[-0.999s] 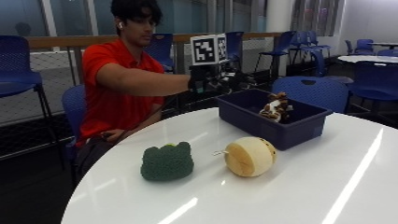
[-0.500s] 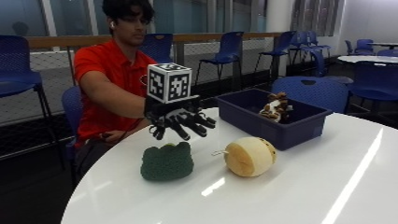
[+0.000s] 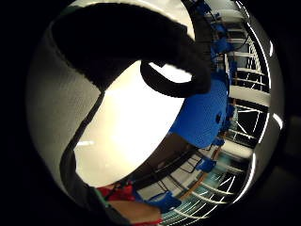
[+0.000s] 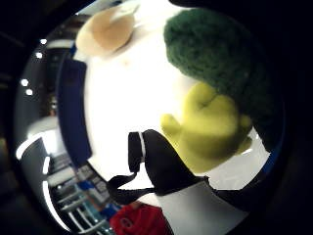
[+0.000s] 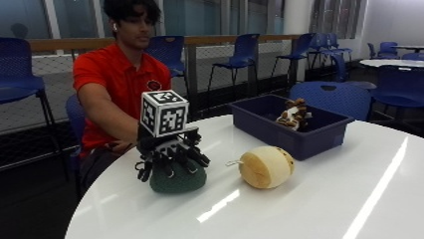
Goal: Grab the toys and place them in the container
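The gloved right hand hangs over the green plush toy, its fingers spread wide and pointing down over the toy's top; from the outside view it is not clear whether they touch the plush yet, and they are not curled round it. The thumb-side palm view shows the same toy close under the palm, dark green and fuzzy on top with a yellow-green underside resting on the white table. The green toy sits near the table's edge closest to the person in the red shirt. Just beside the green toy, away from the person, lies the round tan toy, apart from it and not touching. Beyond the tan toy stands the dark blue container, its near wall just behind the tan toy. Inside the container a small brown and white toy stands against the far side. The table is glossy and reflects the ceiling lights. Blue chairs stand behind the container.
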Tool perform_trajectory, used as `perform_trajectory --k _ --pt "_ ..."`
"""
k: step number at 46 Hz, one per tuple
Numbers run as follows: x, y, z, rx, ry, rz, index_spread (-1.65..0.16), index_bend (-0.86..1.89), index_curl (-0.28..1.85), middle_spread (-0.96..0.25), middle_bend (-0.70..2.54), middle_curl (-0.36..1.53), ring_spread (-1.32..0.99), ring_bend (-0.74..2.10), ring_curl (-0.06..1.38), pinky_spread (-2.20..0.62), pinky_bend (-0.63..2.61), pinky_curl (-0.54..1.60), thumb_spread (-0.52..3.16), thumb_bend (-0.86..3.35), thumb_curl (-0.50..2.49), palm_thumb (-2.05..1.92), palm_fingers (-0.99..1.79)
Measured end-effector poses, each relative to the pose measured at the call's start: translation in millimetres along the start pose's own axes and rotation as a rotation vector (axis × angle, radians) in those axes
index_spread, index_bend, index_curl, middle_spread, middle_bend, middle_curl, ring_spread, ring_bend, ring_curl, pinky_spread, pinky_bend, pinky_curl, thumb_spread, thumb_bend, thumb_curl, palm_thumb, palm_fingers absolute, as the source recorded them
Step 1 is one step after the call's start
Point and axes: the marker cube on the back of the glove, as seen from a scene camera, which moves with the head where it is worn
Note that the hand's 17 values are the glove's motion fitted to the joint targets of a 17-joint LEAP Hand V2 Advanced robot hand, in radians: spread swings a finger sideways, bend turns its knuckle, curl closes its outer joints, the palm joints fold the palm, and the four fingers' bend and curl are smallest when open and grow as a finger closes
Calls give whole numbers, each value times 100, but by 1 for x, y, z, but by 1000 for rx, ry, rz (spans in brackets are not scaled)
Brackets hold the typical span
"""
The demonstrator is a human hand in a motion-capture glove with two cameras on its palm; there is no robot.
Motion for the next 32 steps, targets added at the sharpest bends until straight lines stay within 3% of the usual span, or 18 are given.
perform_trajectory --k 17,26,32 --pt "-11 -4 24 -110 -48 -26 -38 16 24 -3 10 24 5 15 18 10 128 41 107 -4 24 -4 -17" --pt "-13 0 21 -117 -49 -3 -39 14 23 -4 15 21 2 47 26 -2 124 39 116 2 28 9 1" --pt "-15 3 21 -71 -74 13 -40 16 23 -10 16 21 -13 74 31 -23 124 36 128 12 34 25 37"
